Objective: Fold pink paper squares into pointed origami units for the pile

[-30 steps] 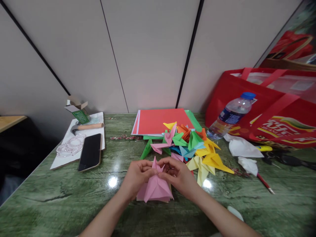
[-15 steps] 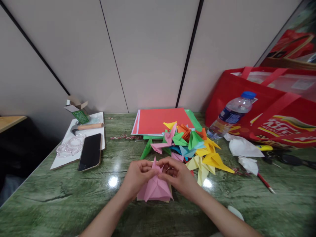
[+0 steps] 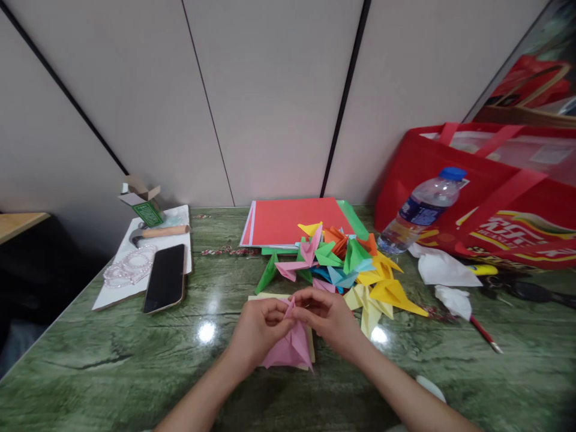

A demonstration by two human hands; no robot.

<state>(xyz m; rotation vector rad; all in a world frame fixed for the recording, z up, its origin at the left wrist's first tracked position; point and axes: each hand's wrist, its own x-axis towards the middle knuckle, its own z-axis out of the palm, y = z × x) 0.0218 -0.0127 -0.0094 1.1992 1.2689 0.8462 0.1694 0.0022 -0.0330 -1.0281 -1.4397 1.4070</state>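
A partly folded piece of pink origami paper [image 3: 290, 350] is between my hands, its narrow point standing up and its wide part spread toward me. My left hand [image 3: 258, 329] pinches it from the left, thumb along the fold. From the right, my right hand [image 3: 329, 318] pinches near the top of the point with thumb and fingers. Pale yellow square paper [image 3: 270, 296] lies under it on the green table [image 3: 216, 390]. Just beyond my hands is a heap of folded paper pieces, among them a pale yellow one [image 3: 369, 305] and a green one [image 3: 269, 273].
Coloured sheets [image 3: 297, 221] lie against the wall. At the left are a phone [image 3: 165, 279], a hammer [image 3: 164, 231], beads [image 3: 130, 267] and a small box [image 3: 148, 211]. A bottle [image 3: 420, 210], a red bag [image 3: 490, 198], tissues [image 3: 443, 269] and a red pencil [image 3: 483, 332] occupy the right.
The pink paper has turned and shifted slightly right, with its folds drawn narrower. My left hand has moved a little right, and more of the pale yellow paper beneath shows.
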